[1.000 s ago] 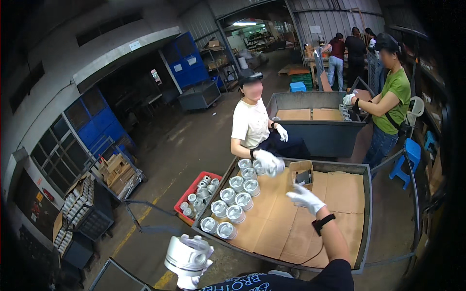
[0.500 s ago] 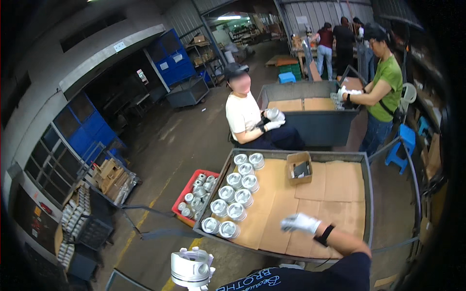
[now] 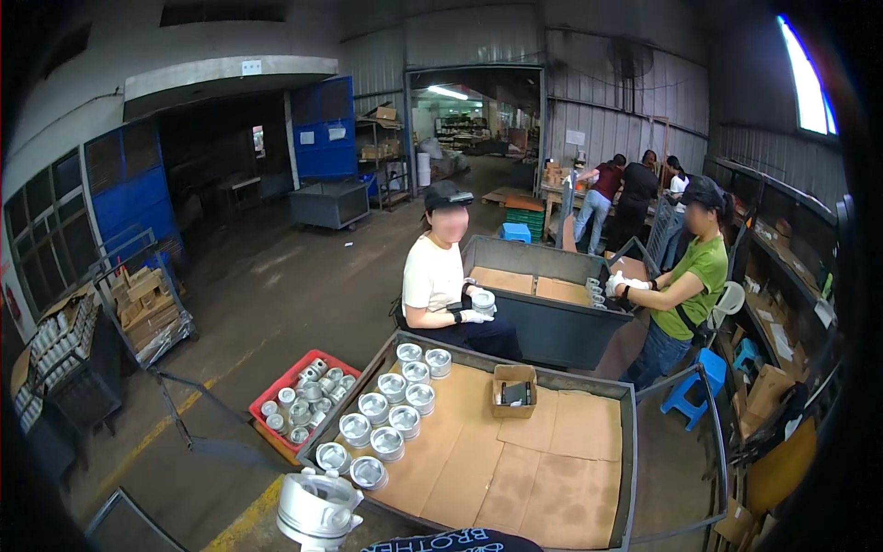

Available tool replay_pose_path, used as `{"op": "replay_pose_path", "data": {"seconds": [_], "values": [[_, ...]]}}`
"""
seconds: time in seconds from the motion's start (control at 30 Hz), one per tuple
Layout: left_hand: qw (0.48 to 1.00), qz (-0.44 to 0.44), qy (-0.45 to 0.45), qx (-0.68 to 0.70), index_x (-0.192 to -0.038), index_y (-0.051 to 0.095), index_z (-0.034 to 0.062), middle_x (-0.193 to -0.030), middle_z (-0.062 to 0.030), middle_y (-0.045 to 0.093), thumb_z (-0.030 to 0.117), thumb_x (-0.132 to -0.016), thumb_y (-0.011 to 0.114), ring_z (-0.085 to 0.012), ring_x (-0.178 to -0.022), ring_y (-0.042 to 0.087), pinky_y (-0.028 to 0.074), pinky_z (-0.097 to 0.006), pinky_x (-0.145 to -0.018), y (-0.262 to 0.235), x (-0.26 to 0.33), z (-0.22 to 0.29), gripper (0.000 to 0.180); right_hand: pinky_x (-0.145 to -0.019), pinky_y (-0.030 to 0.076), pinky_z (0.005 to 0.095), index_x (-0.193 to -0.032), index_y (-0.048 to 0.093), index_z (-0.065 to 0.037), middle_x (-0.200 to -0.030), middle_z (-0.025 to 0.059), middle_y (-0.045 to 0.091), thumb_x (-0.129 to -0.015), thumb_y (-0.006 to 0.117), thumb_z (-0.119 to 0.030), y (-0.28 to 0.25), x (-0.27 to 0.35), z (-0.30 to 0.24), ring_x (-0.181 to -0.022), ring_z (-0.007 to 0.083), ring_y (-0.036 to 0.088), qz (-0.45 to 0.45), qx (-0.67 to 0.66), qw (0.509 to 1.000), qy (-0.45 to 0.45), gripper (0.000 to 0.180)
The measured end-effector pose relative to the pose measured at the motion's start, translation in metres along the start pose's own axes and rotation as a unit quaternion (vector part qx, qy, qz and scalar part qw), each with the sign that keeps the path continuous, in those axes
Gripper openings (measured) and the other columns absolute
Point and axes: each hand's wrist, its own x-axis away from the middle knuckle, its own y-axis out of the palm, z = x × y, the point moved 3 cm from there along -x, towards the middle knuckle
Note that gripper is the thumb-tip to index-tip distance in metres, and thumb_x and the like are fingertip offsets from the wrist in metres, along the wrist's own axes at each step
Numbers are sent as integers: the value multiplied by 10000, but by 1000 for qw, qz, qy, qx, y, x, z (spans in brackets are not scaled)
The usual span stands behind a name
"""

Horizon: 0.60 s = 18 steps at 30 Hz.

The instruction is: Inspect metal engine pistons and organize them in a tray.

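Holding a silver piston (image 3: 305,511) at the near left, just outside the near left corner of a grey cart (image 3: 628,460), with the left hand (image 3: 354,524), white-gloved, fingers closed about the right side of the metal. Slightly tilted, grooved end down. Cannot tell how far open the right hand is or whether it has hold of anything, being out of view. Inside the cart, lined with cardboard (image 3: 441,478), bearing more pistons (image 3: 404,420) in two slanting rows along the left side, and near the far wall a small box (image 3: 511,411) of dark things, too small to tell apart. Just left of the cart, set beside a red crate (image 3: 261,416) filled with a jumble of metal parts (image 3: 315,394). Beyond the far left corner, occupied by a seated person in a white shirt (image 3: 430,276), with gloved hands around another piston (image 3: 483,301). Farther off, backed by a second cart (image 3: 570,336), attended on the right by a person in a green shirt (image 3: 704,276), near a blue stool (image 3: 713,365).
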Motion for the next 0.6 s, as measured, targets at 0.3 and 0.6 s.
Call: {"op": "replay_pose_path", "data": {"seconds": [0.3,0.6], "values": [[867,-72,-12,493,-1317,512,361,-1426,3,443,579,-809,606,-232,-1357,361,281,-554,-1108,68,55,-69,561,-945,450,376,-1216,607,-112,-1095,205,659,-878,479,-554,-139,-42,-4,-1070,287,621,71,195,978,-7,571],[979,-136,146,-50,-1216,576,466,-1420,31,457,613,-719,627,-311,-1378,293,184,-543,-1142,68,58,-55,521,-936,458,388,-1164,639,-112,-1114,185,659,-860,477,-561,-177,-60,54,-1084,317,610,102,281,954,28,566]]}}
